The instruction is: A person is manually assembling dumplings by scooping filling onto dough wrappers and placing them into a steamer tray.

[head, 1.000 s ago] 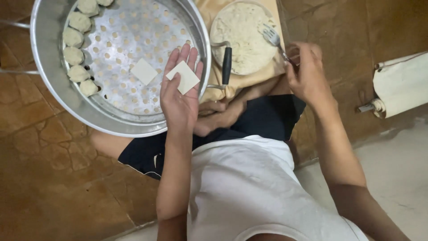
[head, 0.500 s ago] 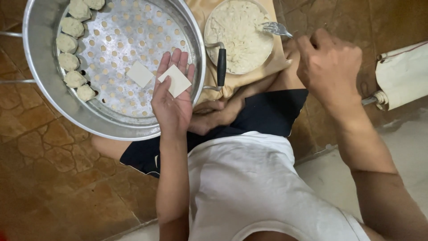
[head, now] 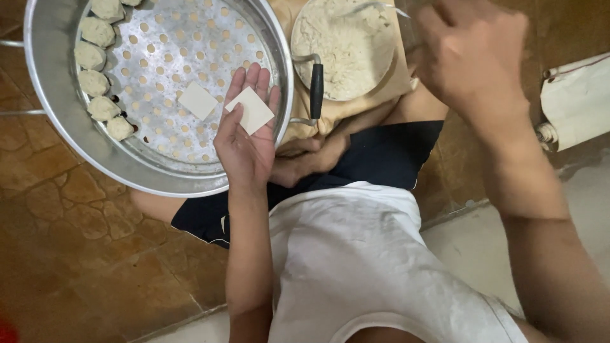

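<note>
Spanning the upper left, the perforated steamer tray [head: 57,127] carries dumplings [head: 94,82] along its far rim and a loose square wrapper [head: 197,100]. Right of it sits the filling bowl [head: 343,47]. The left hand [head: 248,136] lies open, palm up, a second wrapper [head: 250,110] resting flat on its fingers. The right hand [head: 473,54], blurred, hovers beside the bowl, nearer it; its grip cannot be determined.
</note>
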